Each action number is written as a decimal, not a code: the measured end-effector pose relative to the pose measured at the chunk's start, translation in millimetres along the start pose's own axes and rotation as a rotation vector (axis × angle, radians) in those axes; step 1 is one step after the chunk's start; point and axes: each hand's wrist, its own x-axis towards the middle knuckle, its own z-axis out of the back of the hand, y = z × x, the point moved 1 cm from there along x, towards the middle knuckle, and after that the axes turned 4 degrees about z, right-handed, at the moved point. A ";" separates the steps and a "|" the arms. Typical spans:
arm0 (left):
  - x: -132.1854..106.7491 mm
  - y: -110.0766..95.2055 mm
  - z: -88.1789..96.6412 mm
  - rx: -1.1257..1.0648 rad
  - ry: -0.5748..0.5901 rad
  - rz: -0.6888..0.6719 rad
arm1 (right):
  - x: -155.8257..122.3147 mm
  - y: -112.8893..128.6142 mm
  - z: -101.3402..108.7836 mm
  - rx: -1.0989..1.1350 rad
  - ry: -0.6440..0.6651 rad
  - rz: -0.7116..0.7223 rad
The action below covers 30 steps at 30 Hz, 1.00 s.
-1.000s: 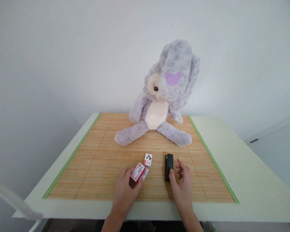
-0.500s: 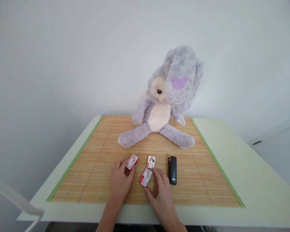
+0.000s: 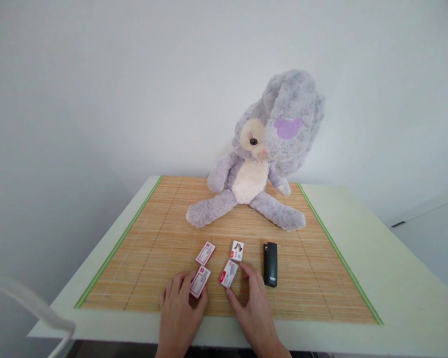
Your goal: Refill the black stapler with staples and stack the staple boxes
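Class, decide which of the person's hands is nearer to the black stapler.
Right. The right hand is close beside the black stapler, just to its left; the left hand is farther left, at a magenta-and-white staple box.

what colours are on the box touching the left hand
The box is white with crimson and grey print; best in head view.

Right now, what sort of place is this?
Probably a desk in a home, though an office can't be ruled out: a pale table, a plush toy sitting on a bamboo mat, and a stapler.
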 end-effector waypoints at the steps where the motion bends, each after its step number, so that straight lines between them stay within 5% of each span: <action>1: -0.8 -0.5 -0.3 0.016 0.007 -0.008 | 1.1 -0.8 0.3 0.011 -0.026 -0.022; 6: 6.5 -5.8 -0.9 0.066 0.016 -0.017 | 20.7 -0.2 -0.7 -0.005 -0.073 -0.121; 15: 16.4 -25.7 -9.8 -0.097 -0.067 -0.002 | 79.1 -10.8 -5.5 -0.100 -0.103 -0.029; 22: 1.6 -63.8 -25.3 -0.281 0.122 -0.150 | 95.2 -8.8 21.6 -0.127 0.058 0.125; 27: 7.1 -66.0 -18.9 -0.334 0.294 -0.247 | 72.2 -12.5 53.2 -0.253 -0.179 0.101; 30: 7.9 -68.4 -7.5 -0.359 0.393 -0.325 | 53.5 -34.0 74.0 -0.340 -0.288 -0.092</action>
